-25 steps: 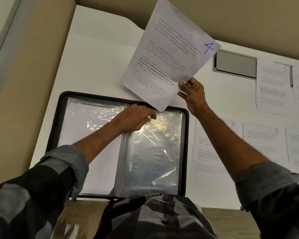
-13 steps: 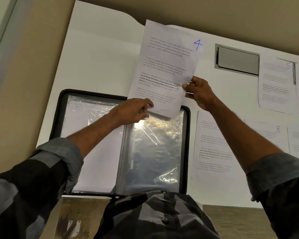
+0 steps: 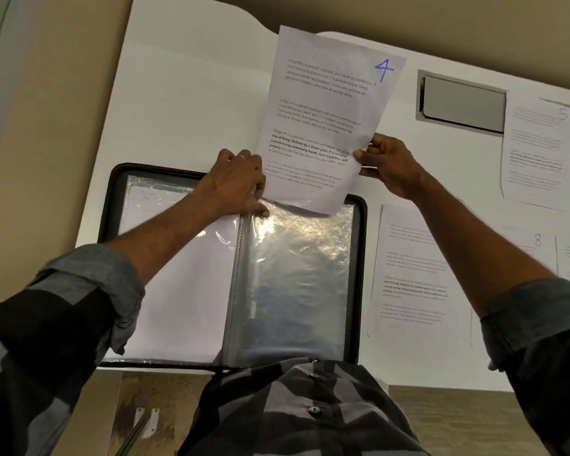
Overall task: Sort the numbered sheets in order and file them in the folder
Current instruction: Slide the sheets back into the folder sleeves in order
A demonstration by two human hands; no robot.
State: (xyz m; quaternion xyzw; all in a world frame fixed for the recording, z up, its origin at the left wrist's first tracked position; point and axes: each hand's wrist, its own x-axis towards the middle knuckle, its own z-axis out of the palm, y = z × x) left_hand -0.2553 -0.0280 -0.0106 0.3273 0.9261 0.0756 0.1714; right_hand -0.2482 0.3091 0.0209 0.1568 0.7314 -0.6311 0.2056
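Over a white table (image 3: pixel 178 93), the right hand (image 3: pixel 389 166) pinches sheet 4 (image 3: pixel 326 120) by its right edge, its bottom edge at the open folder (image 3: pixel 361 274)'s far rim; the left hand (image 3: pixel 237 185) pinches the clear sleeve (image 3: pixel 297 274)'s top there.

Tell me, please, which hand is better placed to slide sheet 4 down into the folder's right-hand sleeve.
Probably the right hand: it grips sheet 4 by its right edge, while the left hand seems busy pinching the sleeve at its top edge.
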